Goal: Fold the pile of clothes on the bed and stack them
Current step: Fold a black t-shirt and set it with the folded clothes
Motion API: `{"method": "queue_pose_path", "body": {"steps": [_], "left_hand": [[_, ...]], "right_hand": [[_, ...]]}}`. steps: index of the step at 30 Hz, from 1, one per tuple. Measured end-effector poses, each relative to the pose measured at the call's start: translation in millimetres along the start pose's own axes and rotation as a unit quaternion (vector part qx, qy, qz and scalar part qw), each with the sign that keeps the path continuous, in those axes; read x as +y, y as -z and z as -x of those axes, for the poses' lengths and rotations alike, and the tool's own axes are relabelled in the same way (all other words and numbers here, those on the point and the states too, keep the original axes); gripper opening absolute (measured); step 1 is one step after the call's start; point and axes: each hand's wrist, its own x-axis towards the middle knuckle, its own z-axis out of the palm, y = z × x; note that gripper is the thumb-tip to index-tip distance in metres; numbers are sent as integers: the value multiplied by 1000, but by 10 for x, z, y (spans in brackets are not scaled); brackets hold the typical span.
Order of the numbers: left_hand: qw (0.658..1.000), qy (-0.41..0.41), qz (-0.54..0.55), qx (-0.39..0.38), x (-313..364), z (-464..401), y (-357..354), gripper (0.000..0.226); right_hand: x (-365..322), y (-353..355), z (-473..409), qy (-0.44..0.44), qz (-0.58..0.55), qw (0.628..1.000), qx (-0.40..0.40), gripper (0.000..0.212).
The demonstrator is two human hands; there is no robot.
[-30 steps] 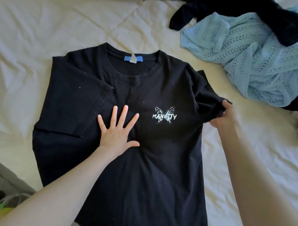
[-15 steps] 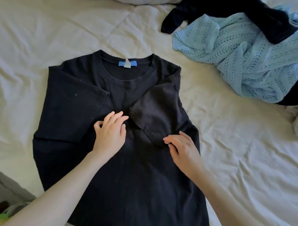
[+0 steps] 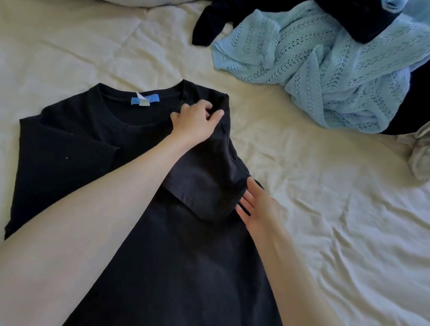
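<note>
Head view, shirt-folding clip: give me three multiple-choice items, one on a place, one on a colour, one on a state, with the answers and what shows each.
1. Where does the blue knit lie from the black T-shirt?
A. upper right
B. lower left
C. under it

2. What colour is the neck label?
A. red
B. blue
C. yellow

3. How is the T-shirt's right sleeve?
A. spread outward
B. folded in over the chest
C. rolled up

Answers:
1 A, it is heaped at the picture's upper right on the bed.
2 B, a blue strip inside the collar.
3 B, it lies across the front between the left hand and the right hand.
</note>
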Motion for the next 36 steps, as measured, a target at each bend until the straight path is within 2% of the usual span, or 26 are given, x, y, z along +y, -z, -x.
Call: {"method": "queue_pose_path", "body": {"steps": [3,5,8,11,14,17,22,25,27,30,33,36], "left_hand": [[996,82,-21,-27,87,-155,-26,54],[992,107,49,-42,86,-213,-45,46],[980,79,181,-16,147,-267,-54,24],[968,37,245,31,307,-312,-65,36],[962,34,269,17,296,-349,-141,29],[978,38,203,26,111,-336,-208,32],[983,-34,167,74,123,-346,-125,18],[989,-39,128,63,99,-285,-76,31],[996,-51,27,61,-37,-126,-47,42],[979,-114,-134,107,-324,149,-34,44],[970,-144,-152,127,-450,226,-11,36],[963,-145,-186,128,-462,195,8,35]], "right_hand": [[-91,23,-62,-62,-45,997,-2,21],[-130,59,-95,-92,-74,993,-11,18],[-146,92,-114,-89,-168,981,-42,17],[-82,114,-118,-61,-264,960,-73,16],[53,124,-143,-26,-252,966,-55,17],[99,120,-159,-5,-184,981,-69,12],[110,25,-129,-6,-23,991,-129,22],[257,-25,-46,-29,31,994,-102,4],[350,-9,-1,-32,31,995,-90,27],[409,31,54,-15,38,994,-101,34],[403,10,82,29,58,993,-98,34],[388,-1,112,36,132,988,-72,25]]}}
